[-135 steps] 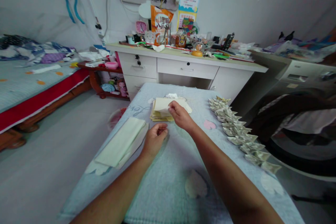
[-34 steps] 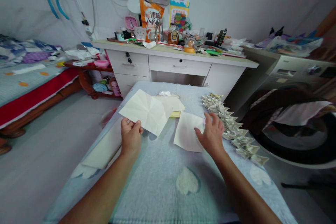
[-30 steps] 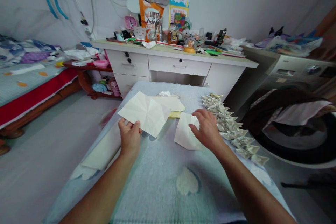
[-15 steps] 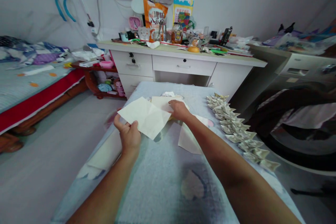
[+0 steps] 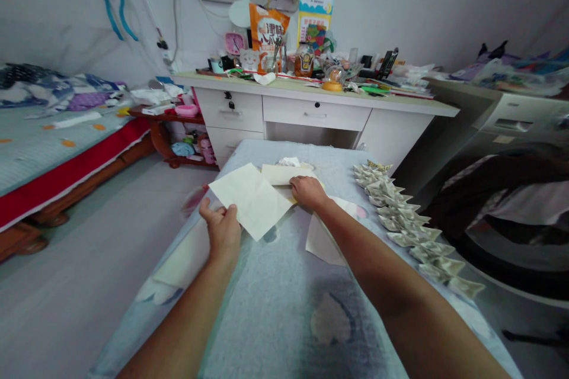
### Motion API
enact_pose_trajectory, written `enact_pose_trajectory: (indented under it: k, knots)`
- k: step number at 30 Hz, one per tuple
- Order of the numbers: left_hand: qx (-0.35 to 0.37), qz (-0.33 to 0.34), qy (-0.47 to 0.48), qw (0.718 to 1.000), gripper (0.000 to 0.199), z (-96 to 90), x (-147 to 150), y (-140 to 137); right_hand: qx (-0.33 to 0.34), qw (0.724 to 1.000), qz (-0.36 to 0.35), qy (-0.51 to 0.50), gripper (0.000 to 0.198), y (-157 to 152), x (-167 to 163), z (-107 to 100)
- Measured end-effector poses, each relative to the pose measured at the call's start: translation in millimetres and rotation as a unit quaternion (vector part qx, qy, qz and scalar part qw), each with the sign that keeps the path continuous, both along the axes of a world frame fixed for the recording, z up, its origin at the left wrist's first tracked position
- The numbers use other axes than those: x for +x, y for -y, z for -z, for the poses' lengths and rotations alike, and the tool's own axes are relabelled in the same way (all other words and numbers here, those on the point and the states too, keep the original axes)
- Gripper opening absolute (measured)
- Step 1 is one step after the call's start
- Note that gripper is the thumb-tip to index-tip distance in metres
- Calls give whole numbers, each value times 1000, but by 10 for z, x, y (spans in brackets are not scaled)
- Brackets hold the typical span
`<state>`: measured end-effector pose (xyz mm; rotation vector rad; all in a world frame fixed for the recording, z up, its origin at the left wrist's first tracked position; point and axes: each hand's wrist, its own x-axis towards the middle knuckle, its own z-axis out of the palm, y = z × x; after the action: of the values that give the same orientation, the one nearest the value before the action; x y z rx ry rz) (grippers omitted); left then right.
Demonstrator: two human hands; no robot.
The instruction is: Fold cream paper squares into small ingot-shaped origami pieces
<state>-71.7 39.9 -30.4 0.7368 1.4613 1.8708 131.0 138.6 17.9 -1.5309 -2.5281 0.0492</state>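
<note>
Our left hand [image 5: 221, 231] pinches a sheet [image 5: 249, 198] near the left edge of the cloth [image 5: 267, 308], which spreads between our forearms [image 5: 186, 302]. Our right hand [image 5: 308, 192] bunches at the paper stack [image 5: 276, 174], fingertips hidden; we cannot tell its grip.

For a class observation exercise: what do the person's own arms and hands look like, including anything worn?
The left hand and right hand wear no gloves. The left forearm and right forearm are bare: no sleeve, watch or bracelet shows. Whether rings are worn can't be told.
</note>
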Motion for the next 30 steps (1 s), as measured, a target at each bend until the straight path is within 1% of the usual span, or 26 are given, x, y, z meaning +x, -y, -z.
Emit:
enact_pose_trajectory:
  k: [1,4,7,10,14,17,20,22,24,26,30]
  knots:
    - [-11,-20,27,999,62,-42,30,4,4,1000,13,-8,26,-18,3,-4]
    - [5,-9,74,997,59,-142,111,13,20,998,56,-38,30,-83,19,-17]
    - [16,-8,71,997,59,-167,144,15,35,993,91,-72,33,-136,42,-29]
    - [20,-1,48,999,57,-145,139,11,45,988,102,-103,33,-156,60,-33]
    - [30,20,23,999,55,-128,141,7,49,986,88,-134,32,-141,70,-28]
    - [32,51,9,998,55,-141,176,8,51,985,75,-149,32,-128,73,-24]
    - [46,106,29,993,66,-170,236,19,51,984,65,-156,32,-130,79,-22]
    - [52,162,59,984,77,-189,275,29,50,985,59,-157,33,-135,85,-20]
    - [51,208,78,974,83,-200,302,39,47,985,51,-156,34,-132,86,-12]
    - [47,230,79,969,82,-201,315,46,43,987,40,-153,34,-117,81,5]
    - [46,242,70,967,75,-187,313,56,28,990,-7,-138,30,-50,54,52]
